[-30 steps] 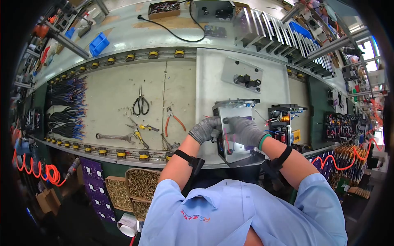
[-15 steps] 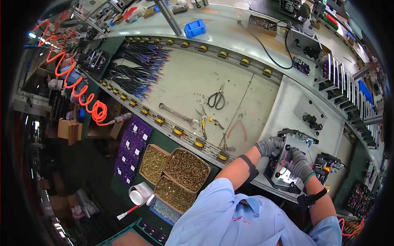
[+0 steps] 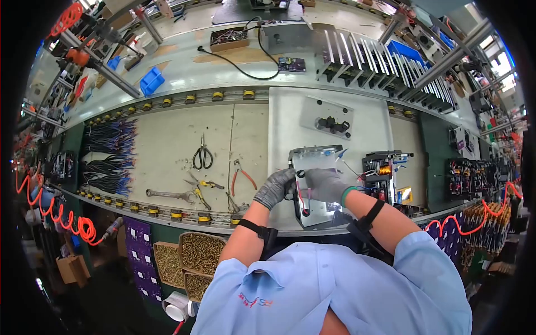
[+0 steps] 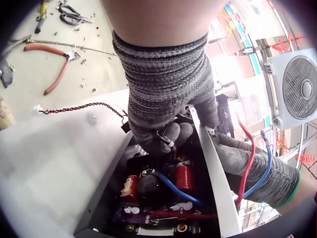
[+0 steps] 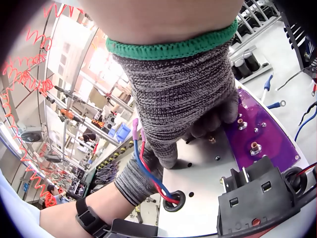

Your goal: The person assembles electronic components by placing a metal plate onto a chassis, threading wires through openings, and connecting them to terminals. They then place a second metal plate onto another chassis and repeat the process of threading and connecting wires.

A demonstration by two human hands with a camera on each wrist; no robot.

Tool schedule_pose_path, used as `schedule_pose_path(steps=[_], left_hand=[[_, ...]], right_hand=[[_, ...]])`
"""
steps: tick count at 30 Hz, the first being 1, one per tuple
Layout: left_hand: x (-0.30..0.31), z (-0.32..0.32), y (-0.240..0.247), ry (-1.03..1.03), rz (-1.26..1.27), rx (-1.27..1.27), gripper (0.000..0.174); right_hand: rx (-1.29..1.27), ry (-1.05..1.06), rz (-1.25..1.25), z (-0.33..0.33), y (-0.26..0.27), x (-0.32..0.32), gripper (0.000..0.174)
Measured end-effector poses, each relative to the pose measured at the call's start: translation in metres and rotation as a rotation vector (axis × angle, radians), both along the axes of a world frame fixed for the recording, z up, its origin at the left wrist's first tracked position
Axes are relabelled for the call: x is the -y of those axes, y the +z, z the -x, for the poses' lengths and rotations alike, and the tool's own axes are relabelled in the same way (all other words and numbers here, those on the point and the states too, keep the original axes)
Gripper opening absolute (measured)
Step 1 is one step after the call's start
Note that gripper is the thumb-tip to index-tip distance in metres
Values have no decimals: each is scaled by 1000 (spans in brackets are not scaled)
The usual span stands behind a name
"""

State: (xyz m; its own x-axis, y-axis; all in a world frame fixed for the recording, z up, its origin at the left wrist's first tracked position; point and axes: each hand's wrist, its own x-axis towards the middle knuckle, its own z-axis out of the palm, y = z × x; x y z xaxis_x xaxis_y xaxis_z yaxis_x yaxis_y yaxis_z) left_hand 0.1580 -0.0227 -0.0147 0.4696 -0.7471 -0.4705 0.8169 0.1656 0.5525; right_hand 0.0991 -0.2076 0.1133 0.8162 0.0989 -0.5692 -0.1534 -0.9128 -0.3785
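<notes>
A metal housing with electronics inside stands tilted on a white board. My gloved left hand reaches into its open side. In the left wrist view the fingers curl inside, near a small dark part, while the thumb lies over the edge of the housing's side panel. The gloved right hand rests on the panel's outer face. In the right wrist view its thumb touches the plate and the other fingers curl beside a brass screw; whether they pinch anything I cannot tell.
Another electronic assembly stands to the right, and a plate with black capacitors lies beyond. Scissors, pliers and a wrench lie left. Boxes of brass screws stand at the near edge. Red and blue wires rise from the panel.
The head view swung toward the left side of the bench and came back. Both hands have stayed on the metal housing throughout.
</notes>
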Motion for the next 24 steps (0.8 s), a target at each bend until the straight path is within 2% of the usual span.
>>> schedule_pose_path(steps=[2, 3, 4, 5, 6, 8, 9, 10, 12, 13, 14, 16, 17, 18, 20, 21, 23, 24], left_hand=[[0, 2, 6, 131, -230, 112, 33], [1, -2, 7, 136, -231, 108, 33], [2, -7, 8, 308, -240, -6, 31], [1, -9, 8, 475, -249, -122, 31], [-10, -10, 10, 473, -256, -130, 31], [-32, -15, 18, 512, 39, -56, 30], [-30, -13, 23, 497, 17, -114, 29], [-29, -11, 17, 499, 21, -117, 29], [-25, -8, 8, 257, -174, 33, 27], [-19, -5, 11, 231, -298, 31, 23], [-19, 0, 15, 226, -296, 30, 23], [-18, 8, 18, 216, -379, 256, 23], [-21, 9, 19, 193, -380, 250, 20], [-21, 9, 23, 192, -383, 251, 20], [-21, 10, 32, 141, -523, 287, 21], [-21, 9, 31, 136, -526, 286, 21], [-21, 4, 27, 40, -589, 461, 25], [-20, 1, 26, 34, -587, 454, 25]], right_hand=[[-72, -11, -29, -16, 2, 0, 58], [-130, -77, -34, -26, 2, 1, 53], [-191, -143, -41, -32, 1, 0, 48], [-129, -167, -56, -34, -3, 0, 60], [-138, -168, -60, -33, -12, 2, 60], [-90, -205, -239, -31, -38, 8, 57], [-90, -445, -465, -25, -53, 10, 49], [-91, -443, -460, -17, -55, 15, 49], [-151, -936, -1381, -2, -54, 35, 39], [-90, -830, -1269, 3, -46, 43, 31], [-87, -835, -1267, 12, -41, 43, 31], [-25, -997, -1102, 17, 2, 30, 28], [59, -870, -1086, 16, 3, 29, 26], [59, -872, -1088, 12, 0, 27, 26], [194, -704, -1144, 3, -7, 24, 25], [193, -708, -1146, 3, -4, 24, 25], [-29, -547, -1006, 5, 3, 26, 23], [-35, -556, -1003, 8, -2, 25, 23]])
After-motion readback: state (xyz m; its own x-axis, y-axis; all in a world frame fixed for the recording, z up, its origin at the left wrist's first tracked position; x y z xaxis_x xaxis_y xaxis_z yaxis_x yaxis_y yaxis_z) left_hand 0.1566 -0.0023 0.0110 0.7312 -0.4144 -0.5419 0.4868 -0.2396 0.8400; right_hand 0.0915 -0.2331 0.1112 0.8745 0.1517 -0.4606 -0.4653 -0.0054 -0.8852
